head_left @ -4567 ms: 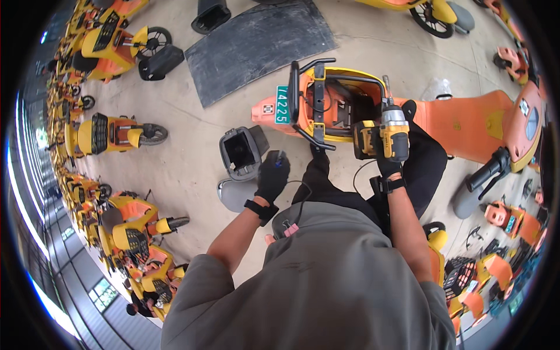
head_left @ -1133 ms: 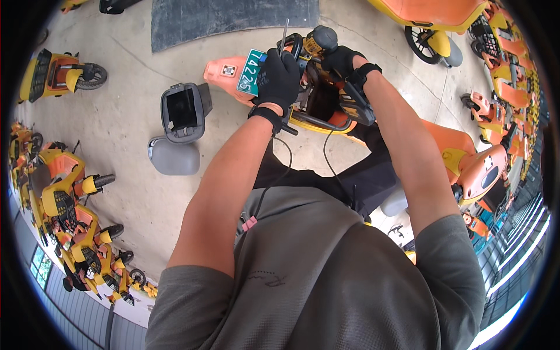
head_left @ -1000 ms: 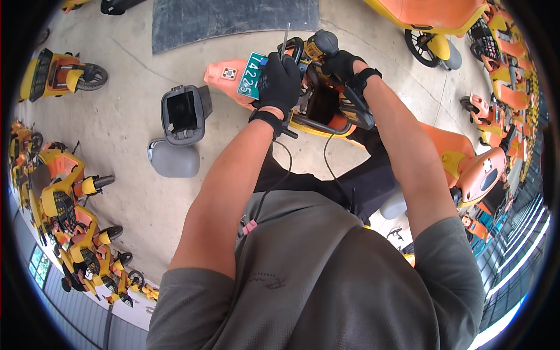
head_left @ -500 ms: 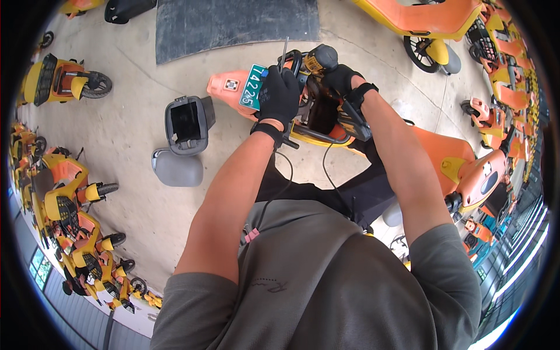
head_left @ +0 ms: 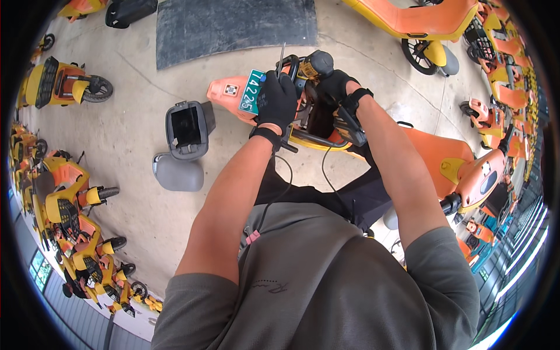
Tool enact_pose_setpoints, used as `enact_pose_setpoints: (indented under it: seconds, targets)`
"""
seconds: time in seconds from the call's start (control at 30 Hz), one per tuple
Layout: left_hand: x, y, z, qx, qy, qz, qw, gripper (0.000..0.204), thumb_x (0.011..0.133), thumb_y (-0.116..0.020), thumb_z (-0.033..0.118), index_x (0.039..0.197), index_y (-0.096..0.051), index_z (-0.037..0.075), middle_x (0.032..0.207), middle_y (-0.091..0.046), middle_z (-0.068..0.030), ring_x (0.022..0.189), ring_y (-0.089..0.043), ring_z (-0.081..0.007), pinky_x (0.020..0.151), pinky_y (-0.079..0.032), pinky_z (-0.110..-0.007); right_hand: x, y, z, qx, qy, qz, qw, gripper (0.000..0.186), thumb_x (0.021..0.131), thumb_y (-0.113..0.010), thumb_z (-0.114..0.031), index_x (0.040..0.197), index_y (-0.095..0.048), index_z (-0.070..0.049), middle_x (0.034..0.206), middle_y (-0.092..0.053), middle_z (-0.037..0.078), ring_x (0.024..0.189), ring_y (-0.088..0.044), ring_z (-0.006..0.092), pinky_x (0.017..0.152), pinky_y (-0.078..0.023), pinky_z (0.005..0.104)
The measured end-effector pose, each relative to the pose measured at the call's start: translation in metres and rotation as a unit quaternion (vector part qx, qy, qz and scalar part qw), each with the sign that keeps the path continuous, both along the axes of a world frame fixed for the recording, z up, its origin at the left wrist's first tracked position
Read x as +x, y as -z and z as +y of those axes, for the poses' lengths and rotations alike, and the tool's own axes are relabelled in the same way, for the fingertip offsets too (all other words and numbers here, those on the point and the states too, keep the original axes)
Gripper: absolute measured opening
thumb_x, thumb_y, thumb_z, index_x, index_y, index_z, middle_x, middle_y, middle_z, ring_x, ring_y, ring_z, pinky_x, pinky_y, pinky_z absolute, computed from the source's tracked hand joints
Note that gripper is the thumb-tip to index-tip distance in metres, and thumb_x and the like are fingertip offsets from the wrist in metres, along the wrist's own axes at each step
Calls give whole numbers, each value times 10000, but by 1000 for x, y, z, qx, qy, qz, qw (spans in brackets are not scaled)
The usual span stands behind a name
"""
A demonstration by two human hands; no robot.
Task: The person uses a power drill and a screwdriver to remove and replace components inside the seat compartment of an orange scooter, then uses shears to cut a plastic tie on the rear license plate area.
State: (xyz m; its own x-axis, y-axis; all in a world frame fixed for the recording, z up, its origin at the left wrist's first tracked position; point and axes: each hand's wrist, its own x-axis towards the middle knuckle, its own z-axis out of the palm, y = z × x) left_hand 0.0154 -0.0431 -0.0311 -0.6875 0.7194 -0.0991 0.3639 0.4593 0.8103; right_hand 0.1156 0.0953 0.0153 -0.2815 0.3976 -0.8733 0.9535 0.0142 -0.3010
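Observation:
My left hand, in a black glove, is closed at the scooter's tail, beside its green number plate. A thin metal rod-like tool sticks up out of its fingers; the rest of it is hidden. My right hand, also gloved in black, grips a yellow-and-black cordless drill. The drill's head points toward the left hand, and its battery end hangs below the wrist. Under both hands is an orange-and-yellow scooter with its dark seat cavity uncovered. The drill's tip cannot be made out.
On the floor to the left lie a grey open-frame box and a grey seat pad. A dark mat lies beyond the scooter. Another scooter stands at the far right, and rows of them line both sides.
The view has shifted slightly. Both hands keep their holds at the scooter's tail; the right hand with the drill sits a touch lower and further left.

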Motion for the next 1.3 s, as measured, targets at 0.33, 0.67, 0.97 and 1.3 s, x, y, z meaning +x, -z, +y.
enact_pose_setpoints:
  seconds: [0.33,0.67,0.97,1.3]
  targets:
    - [-1,-1,3,-13,6,-24,1000,288,868,-413,268,855,-459,-16,783,-556,-264,768,-531,-439,660,-412,-487,8,19,8,9,21,20,1000,221,645,-596,-156,787,-645,7,695,-631,109,586,-573,192,520,-436,313]
    - [-1,-5,2,-15,6,-21,1000,279,871,-410,270,857,-453,-6,793,-557,-260,766,-532,-436,657,-411,-486,15,34,11,-20,63,44,997,198,674,-585,-153,783,-625,7,648,-596,94,545,-548,183,495,-423,311]
    - [0,-6,1,-11,-1,-9,1000,281,870,-411,273,862,-453,-5,799,-556,-261,774,-531,-437,661,-409,-489,11,22,12,-38,58,58,996,199,667,-584,-136,792,-615,15,653,-590,105,547,-547,182,492,-424,311]
    - [-1,-3,1,-12,7,-10,1000,279,870,-413,273,870,-455,-3,803,-554,-264,784,-529,-440,665,-408,-495,12,33,14,-26,43,41,998,197,673,-595,-128,807,-618,14,663,-597,98,546,-550,177,497,-431,307]
